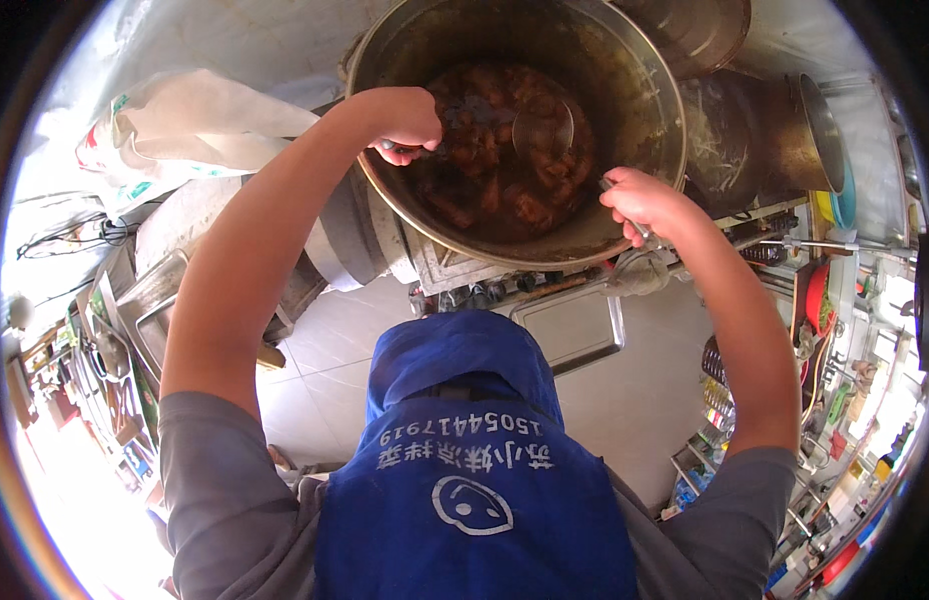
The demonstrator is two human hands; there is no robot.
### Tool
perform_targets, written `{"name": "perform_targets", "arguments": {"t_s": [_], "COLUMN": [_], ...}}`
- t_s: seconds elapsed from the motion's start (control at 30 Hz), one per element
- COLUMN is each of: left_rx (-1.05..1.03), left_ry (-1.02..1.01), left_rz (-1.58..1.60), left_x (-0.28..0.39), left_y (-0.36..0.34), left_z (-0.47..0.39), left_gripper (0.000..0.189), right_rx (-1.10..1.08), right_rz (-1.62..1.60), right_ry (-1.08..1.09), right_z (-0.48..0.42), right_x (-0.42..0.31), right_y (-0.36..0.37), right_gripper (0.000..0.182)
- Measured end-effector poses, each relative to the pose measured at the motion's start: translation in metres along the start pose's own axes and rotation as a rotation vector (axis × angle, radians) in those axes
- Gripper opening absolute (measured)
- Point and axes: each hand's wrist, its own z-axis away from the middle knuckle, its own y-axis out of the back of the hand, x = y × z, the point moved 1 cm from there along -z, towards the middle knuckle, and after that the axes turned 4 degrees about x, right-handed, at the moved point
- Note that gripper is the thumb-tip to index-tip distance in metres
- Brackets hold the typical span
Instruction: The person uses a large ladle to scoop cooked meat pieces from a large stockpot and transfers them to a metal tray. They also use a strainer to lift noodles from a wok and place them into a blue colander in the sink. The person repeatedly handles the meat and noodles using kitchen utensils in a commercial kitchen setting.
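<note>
A large metal stockpot (629,90) stands before me, holding dark brown broth and chunks of what looks like braised meat (532,206). At its left rim, my left hand (406,126) is closed around a dark handle whose far end is hidden. Over the right inner side, my right hand (641,204) grips a thin metal handle. A round wire strainer (543,129) lies in the broth; which hand's handle it belongs to, I cannot tell. I wear a blue apron (472,547) with printed writing.
Beneath the pot is a stove (453,271) with knobs along its front. Another large metal pot (821,135) lies to the right. A plastic bag (202,124) sits at the left. On the floor is a metal tray (573,326). Bottles (718,397) stand on the right-hand rack.
</note>
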Motion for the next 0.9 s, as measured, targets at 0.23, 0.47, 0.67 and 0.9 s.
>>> {"name": "perform_targets", "arguments": {"t_s": [0.23, 0.47, 0.67, 0.9], "left_rx": [0.069, 0.194, 0.109, -0.006], "left_ry": [-0.047, -0.092, -0.086, -0.045], "left_rz": [-0.337, -0.889, -0.965, -0.925], "left_x": [0.013, 0.027, 0.036, 0.036], "left_y": [-0.003, -0.032, -0.054, -0.074], "left_z": [0.011, -0.003, -0.018, -0.047], "left_gripper": [0.013, 0.031, 0.032, 0.032], "right_rx": [-0.042, -0.086, -0.095, -0.084], "right_rz": [0.152, 0.194, 0.167, 0.190], "right_ry": [-0.022, -0.010, -0.008, -0.022], "right_z": [-0.017, -0.029, -0.029, -0.040], "right_x": [-0.026, -0.026, -0.025, -0.020], "right_y": [-0.026, -0.030, -0.029, -0.024], "right_gripper": [0.037, 0.038, 0.032, 0.026]}}
